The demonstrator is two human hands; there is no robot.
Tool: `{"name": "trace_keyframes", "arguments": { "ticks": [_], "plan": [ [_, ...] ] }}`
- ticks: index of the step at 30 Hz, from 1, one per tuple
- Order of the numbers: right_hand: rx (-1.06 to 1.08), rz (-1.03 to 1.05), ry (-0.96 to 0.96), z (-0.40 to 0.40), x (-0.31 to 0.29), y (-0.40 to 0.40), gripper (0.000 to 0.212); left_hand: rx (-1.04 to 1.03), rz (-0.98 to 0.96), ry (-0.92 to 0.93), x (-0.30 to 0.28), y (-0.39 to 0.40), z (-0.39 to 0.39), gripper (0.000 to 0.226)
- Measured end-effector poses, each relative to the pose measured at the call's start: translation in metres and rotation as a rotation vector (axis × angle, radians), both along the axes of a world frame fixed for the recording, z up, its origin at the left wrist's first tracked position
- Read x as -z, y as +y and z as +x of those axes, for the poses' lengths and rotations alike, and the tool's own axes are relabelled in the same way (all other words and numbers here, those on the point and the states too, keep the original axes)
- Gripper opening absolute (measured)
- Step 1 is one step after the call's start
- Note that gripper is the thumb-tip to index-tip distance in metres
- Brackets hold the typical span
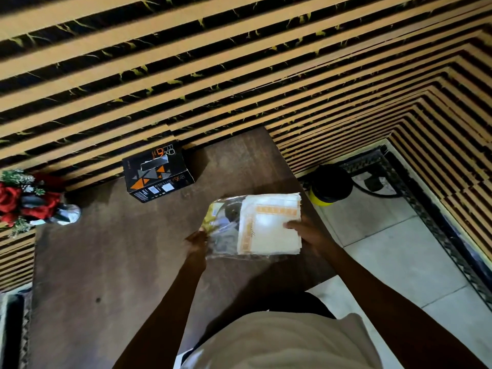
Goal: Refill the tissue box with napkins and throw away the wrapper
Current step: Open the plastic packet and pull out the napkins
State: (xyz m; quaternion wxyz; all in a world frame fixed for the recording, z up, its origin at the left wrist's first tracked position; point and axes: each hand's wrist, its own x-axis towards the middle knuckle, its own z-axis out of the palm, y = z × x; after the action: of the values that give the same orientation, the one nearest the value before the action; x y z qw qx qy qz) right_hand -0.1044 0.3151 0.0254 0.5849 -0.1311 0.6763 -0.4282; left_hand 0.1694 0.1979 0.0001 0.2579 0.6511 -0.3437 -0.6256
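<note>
A stack of white napkins [269,225] with orange borders sticks halfway out of a clear plastic wrapper [222,230] above the brown table [106,262]. My right hand [306,231] grips the napkins at their right edge. My left hand [197,242] pinches the wrapper's left end. A black tissue box [155,173] with orange triangles stands near the wall at the back of the table, its top slot showing, apart from both hands.
A vase of red flowers [29,201] stands at the table's left edge. On the tiled floor to the right sits a black and yellow bin [328,186]. A striped wall [239,62] runs behind the table.
</note>
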Motion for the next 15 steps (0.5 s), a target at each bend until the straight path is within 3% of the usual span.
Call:
{"name": "trace_keyframes", "arguments": {
  "ticks": [4,9,12,15],
  "plan": [
    [0.156,-0.046,0.112,-0.033,-0.002,0.018,0.047,-0.104,0.036,-0.054,0.006,0.001,0.013,0.021],
    [0.425,-0.202,-0.156,-0.063,-0.015,0.04,0.031,-0.178,0.158,-0.005,0.013,0.014,0.008,0.017],
    [0.323,-0.209,-0.307,-0.066,-0.034,0.048,0.021,-0.182,0.196,0.026,0.016,0.018,-0.006,0.011],
    [0.05,-0.144,-0.278,-0.061,-0.037,0.049,0.037,-0.166,0.176,0.015,0.013,0.018,-0.027,0.008]
  ]
}}
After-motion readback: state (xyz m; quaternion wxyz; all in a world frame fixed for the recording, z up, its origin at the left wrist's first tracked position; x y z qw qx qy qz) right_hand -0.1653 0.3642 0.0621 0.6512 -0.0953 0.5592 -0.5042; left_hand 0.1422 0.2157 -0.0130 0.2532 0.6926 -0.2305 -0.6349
